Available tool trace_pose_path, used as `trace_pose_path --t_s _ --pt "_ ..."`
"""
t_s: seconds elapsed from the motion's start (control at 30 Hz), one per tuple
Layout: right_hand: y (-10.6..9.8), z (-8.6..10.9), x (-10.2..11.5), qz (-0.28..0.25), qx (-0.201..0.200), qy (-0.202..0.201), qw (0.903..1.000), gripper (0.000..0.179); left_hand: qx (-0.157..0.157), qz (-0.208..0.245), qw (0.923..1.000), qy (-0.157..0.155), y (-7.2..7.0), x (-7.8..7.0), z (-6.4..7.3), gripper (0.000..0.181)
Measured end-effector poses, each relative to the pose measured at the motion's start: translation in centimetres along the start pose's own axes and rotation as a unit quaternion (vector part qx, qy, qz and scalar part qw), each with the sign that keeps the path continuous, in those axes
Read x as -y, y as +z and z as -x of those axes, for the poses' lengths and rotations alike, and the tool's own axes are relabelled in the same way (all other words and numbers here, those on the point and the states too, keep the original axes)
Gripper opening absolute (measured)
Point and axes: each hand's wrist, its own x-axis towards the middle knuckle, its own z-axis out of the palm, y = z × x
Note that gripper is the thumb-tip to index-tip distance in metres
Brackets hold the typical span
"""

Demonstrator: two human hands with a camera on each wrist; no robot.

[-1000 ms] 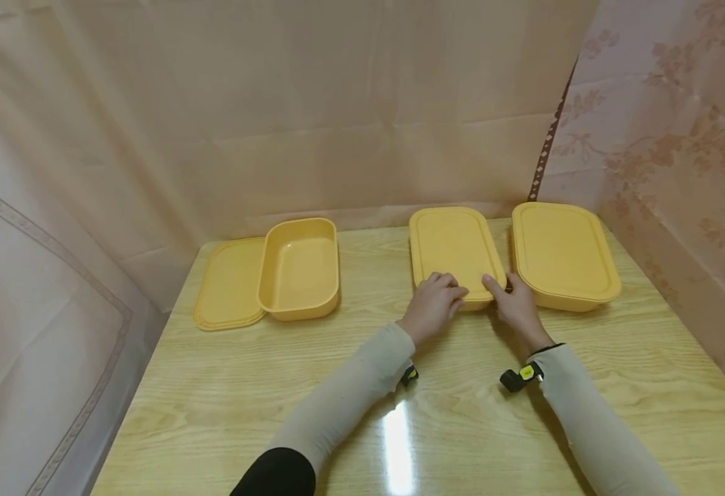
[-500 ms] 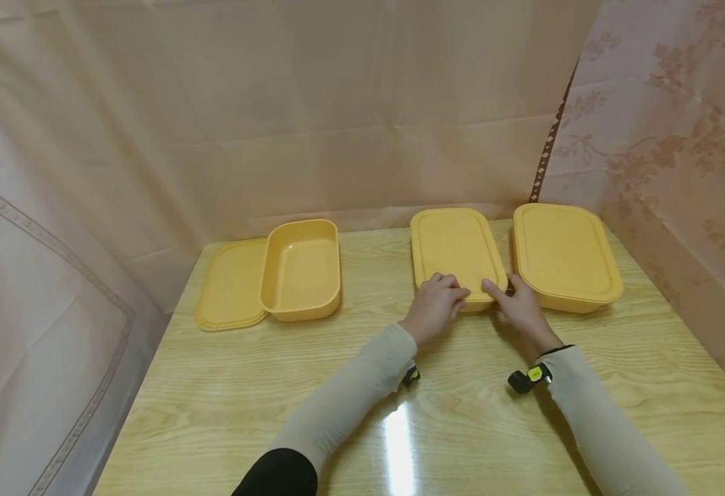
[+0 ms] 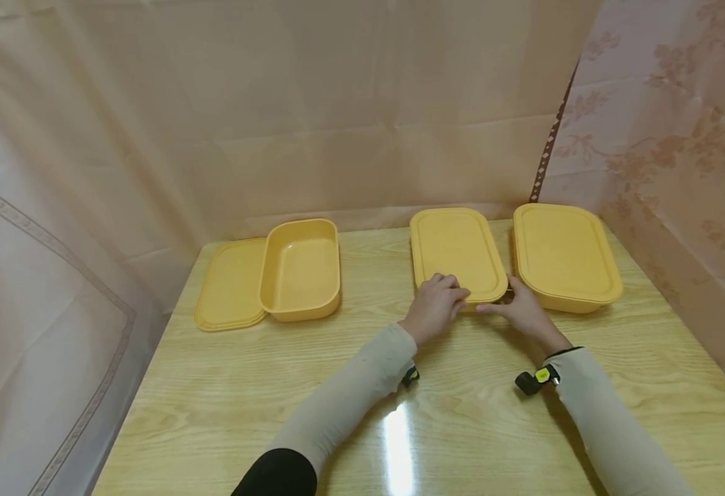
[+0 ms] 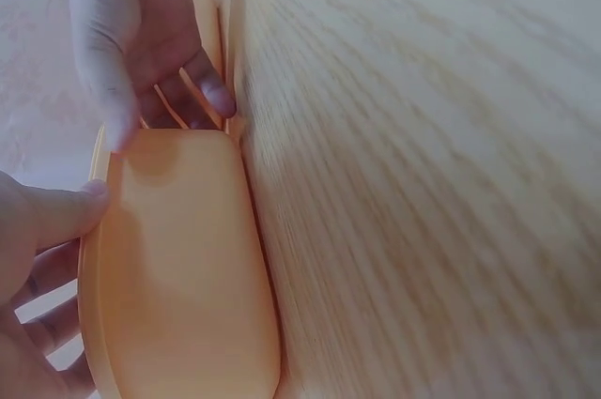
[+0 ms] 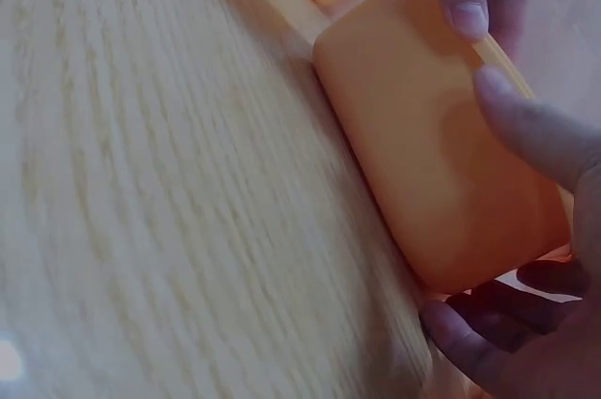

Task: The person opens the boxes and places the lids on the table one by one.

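Note:
A yellow rectangular food container [image 4: 188,258] stands on the table under a matching lid [image 3: 455,241]. At its near side my left hand [image 3: 432,310] pinches the lid's edge, with the thumb at the rim and fingers over the top. My right hand [image 3: 524,315] holds the near right corner. In the right wrist view the right thumb [image 5: 531,127] touches the front wall just under the rim, while the other fingers curl around the side, low near the table. The lid appears seated on the container; its contents are hidden.
Close on the right stands a second lidded yellow container [image 3: 566,255]. To the left, an open yellow container [image 3: 300,275] partly overlaps a loose lid [image 3: 228,289] lying flat. Cloth curtains [image 3: 362,117] border the wooden table [image 3: 449,427] at the back and sides.
My right thumb has slid down from the top of the lid to the front wall below its rim, and the right wrist has shifted slightly right. The left hand stays in place.

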Motion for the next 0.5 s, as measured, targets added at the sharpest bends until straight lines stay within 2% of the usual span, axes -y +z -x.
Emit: trace_pose_path --t_s 0.23,0.37,0.5 --pt "0.4 0.1 0.0 0.017 -0.04 -0.011 0.999 0.085 0.014 -0.043 0.999 0.008 -0.2 -0.4 -0.2 0.023" --pt "0.7 0.1 0.0 0.025 -0.054 -0.005 0.9982 0.084 0.05 -0.092 0.9945 0.007 -0.7 -0.9 -0.5 0.021" --pt "0.8 0.0 -0.1 0.018 -0.051 0.003 0.9985 0.083 0.087 -0.138 0.9866 0.01 -1.4 -1.7 -1.0 0.018"
